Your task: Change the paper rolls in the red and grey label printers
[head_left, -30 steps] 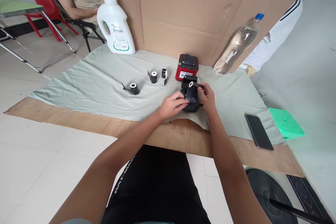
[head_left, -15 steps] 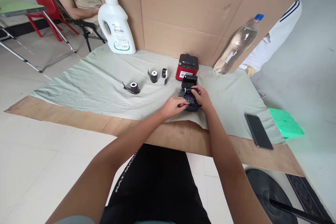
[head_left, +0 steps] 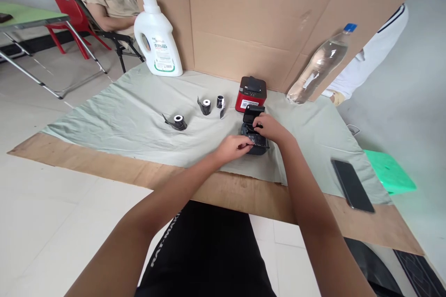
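Note:
A small black printer (head_left: 258, 150) lies on the cloth in front of me, its lid (head_left: 251, 115) tilted up at the back. Out of its compartment runs a black printed paper strip (head_left: 258, 140), over the front part. My left hand (head_left: 234, 147) is closed, pinching the strip's edge at the printer's left side. Over the open compartment, my right hand (head_left: 270, 127) has its fingers curled inward beside the lid; what they hold, if anything, is hidden. Black paper rolls with white cores (head_left: 180, 123) (head_left: 206, 107) and a smaller black roll (head_left: 220, 101) stand to the left.
Behind the black printer stands a red and black box-shaped device (head_left: 250, 94). A white detergent jug (head_left: 159, 41) and a leaning water bottle (head_left: 318, 67) are by the cardboard screen (head_left: 240, 23). A phone (head_left: 352, 185) lies at right. Two people sit beyond the table.
My right hand has lifted slightly off the compartment and its fingers have curled. My left hand stays at the strip. The camera view has shifted a little.

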{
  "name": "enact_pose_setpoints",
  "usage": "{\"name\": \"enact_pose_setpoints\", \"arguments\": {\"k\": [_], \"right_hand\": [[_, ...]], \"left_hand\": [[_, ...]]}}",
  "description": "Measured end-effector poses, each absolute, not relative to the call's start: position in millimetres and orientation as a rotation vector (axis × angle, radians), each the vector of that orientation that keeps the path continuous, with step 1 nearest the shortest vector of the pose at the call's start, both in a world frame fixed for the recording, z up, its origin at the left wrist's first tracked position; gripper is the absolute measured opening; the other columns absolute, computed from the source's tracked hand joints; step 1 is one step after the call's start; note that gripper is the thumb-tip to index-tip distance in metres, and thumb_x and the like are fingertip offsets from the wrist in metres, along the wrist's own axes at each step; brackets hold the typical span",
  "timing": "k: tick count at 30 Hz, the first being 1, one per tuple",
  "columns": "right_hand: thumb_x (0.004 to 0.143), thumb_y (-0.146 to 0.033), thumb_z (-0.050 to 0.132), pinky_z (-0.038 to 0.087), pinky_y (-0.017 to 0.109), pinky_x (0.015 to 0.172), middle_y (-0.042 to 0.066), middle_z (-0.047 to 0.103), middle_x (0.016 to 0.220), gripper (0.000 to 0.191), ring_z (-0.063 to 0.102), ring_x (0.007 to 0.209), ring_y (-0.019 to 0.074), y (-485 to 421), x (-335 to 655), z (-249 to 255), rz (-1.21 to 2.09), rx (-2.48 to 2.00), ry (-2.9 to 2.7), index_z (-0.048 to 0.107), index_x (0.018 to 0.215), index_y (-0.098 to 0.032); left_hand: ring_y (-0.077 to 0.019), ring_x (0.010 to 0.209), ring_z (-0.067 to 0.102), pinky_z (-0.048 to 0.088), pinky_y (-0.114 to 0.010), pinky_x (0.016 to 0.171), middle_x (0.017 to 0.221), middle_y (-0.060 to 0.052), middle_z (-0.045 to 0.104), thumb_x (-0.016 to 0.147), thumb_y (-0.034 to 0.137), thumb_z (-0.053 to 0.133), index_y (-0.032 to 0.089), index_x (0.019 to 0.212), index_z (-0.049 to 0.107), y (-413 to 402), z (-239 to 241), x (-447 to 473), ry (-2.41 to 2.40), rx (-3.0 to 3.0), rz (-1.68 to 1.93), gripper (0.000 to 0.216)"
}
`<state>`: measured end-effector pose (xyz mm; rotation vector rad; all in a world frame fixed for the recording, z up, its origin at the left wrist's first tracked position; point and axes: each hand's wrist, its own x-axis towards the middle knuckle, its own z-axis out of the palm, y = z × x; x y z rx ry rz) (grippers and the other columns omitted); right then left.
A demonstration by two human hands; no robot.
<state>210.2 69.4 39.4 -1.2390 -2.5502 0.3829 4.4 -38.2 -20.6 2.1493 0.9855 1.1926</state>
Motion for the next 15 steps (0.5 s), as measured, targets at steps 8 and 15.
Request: {"name": "enact_pose_setpoints", "arguments": {"k": [8, 15], "right_hand": [[0.085, -0.026, 0.067, 0.047, 0.04, 0.079, 0.006, 0.067, 0.08, 0.009, 0.06, 0.08, 0.0253, 62, 204, 59, 0.356, -1.363, -2.349, 0.068, 0.077, -0.022], [0.091, -0.026, 0.056, 0.048, 0.048, 0.098, 0.014, 0.067, 0.12, 0.026, 0.061, 0.107, 0.0309, 63, 201, 64, 0.358, -1.125, -2.127, 0.071, 0.111, -0.021]], "left_hand": [[-0.0102, 0.064, 0.057, 0.045, -0.022, 0.066, 0.073, 0.002, 0.065, 0.098, 0.027, 0.062, 0.021, 0.102, 0.078, -45, -18, 6, 1.007, 2.182, 1.213, 0.018], [-0.0101, 0.065, 0.059, 0.047, -0.022, 0.066, 0.075, 0.001, 0.066, 0.1, 0.025, 0.061, 0.02, 0.104, 0.078, -51, -14, 7, 1.03, 2.218, 1.273, 0.018]]}}
